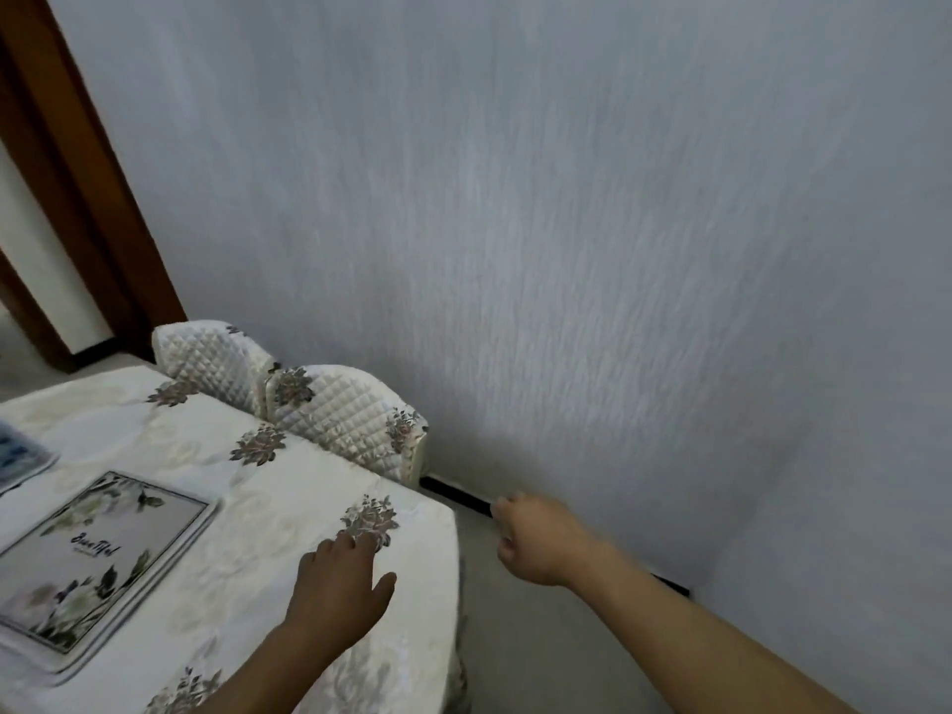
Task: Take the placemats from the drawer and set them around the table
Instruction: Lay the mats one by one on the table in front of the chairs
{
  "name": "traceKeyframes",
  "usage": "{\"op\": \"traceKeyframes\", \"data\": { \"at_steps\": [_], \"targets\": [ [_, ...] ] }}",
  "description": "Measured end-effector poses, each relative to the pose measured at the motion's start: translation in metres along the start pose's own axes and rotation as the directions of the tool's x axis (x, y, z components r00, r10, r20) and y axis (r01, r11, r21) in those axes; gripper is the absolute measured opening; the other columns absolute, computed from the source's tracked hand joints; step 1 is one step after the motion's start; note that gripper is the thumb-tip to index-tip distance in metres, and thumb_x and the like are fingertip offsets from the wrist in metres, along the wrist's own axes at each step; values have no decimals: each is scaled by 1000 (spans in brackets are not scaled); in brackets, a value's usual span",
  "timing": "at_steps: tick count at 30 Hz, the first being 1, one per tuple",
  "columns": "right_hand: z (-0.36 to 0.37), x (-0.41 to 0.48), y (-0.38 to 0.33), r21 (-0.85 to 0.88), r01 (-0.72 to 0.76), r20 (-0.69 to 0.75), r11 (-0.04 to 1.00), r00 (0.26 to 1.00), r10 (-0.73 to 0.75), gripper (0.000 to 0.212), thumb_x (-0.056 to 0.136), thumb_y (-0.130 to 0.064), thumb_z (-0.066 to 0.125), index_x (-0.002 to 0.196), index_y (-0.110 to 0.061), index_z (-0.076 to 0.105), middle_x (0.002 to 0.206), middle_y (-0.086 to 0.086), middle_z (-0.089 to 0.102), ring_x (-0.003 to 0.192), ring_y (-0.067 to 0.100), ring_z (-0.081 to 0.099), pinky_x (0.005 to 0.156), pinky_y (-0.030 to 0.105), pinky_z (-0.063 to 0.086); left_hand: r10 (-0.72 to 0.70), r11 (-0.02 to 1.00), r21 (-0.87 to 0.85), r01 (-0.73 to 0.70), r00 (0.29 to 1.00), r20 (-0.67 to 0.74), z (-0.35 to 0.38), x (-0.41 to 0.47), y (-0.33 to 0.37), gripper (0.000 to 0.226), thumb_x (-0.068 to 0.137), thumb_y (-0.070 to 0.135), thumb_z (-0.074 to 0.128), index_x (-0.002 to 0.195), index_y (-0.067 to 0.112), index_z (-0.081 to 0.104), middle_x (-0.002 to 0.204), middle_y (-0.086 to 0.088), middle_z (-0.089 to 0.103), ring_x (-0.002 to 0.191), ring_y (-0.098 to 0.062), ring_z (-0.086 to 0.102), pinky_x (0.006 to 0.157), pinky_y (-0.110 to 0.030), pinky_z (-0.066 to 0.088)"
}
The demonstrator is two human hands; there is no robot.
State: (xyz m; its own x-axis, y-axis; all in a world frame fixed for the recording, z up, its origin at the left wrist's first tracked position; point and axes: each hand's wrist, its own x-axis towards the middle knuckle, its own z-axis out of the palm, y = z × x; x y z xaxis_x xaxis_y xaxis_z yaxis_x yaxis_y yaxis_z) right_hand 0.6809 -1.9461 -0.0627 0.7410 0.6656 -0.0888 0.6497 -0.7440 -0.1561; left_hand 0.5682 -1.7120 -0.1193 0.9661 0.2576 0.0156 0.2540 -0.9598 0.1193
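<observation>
- Our left hand (340, 584) lies flat on the tablecloth (247, 548) at lower centre, fingers straight, probably steadying us at the table's corner.
- Our right hand (536, 543) hangs over the floor just right of the table edge, fingers curled in, holding nothing.
- A floral placemat (103, 553) lies at lower left, laid as one place.
- A bluish item (20, 450) at the left edge is too cropped to identify.
- Two quilted chairs (350, 420) stand tucked in beyond; no mat shows before them.
- The drawer is out of view.

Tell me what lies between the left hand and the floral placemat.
Only bare tablecloth separates the left hand from the placemat, per the head view.
</observation>
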Motion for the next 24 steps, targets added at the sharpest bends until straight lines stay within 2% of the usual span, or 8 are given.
{"op": "traceKeyframes", "data": {
  "at_steps": [5,11,17,19,24],
  "targets": [
    [-11,77,34,15,123,-5,992,992,-123,23,85,-22,52,104,-9,53,113,17,59,101,35,57,70,30,30,-88,996,10,88,996,-10,1,62,6,36,79,52,55,98,22,59,89,-3,62,88,-29,59,71,-38,40],
    [-20,191,71,2,407,4,913,913,-407,25,85,-24,50,105,-9,53,111,16,60,101,35,58,78,35,44,-345,937,51,347,938,-44,3,117,19,41,85,55,49,108,21,54,102,-4,60,99,-27,56,79,-39,40],
    [-41,298,77,-28,648,86,761,760,-644,17,82,-25,50,94,-13,50,101,14,58,92,34,59,72,36,47,-601,798,22,602,798,-47,-4,140,36,42,88,56,47,111,22,51,105,-2,58,102,-26,53,78,-37,36],
    [-45,327,60,-54,728,98,683,685,-722,20,85,-29,49,97,-13,50,103,14,58,93,35,58,72,37,45,-680,733,-8,680,731,-59,-8,140,36,42,88,56,48,113,22,51,106,-2,58,101,-25,53,78,-37,36],
    [-37,384,0,-17,829,108,559,558,-823,26,84,-31,48,102,-13,54,104,13,59,95,35,59,73,37,46,-837,545,-21,838,542,-69,-11,131,10,44,88,56,47,115,22,51,107,-1,59,100,-24,54,75,-35,36]
  ]
}}
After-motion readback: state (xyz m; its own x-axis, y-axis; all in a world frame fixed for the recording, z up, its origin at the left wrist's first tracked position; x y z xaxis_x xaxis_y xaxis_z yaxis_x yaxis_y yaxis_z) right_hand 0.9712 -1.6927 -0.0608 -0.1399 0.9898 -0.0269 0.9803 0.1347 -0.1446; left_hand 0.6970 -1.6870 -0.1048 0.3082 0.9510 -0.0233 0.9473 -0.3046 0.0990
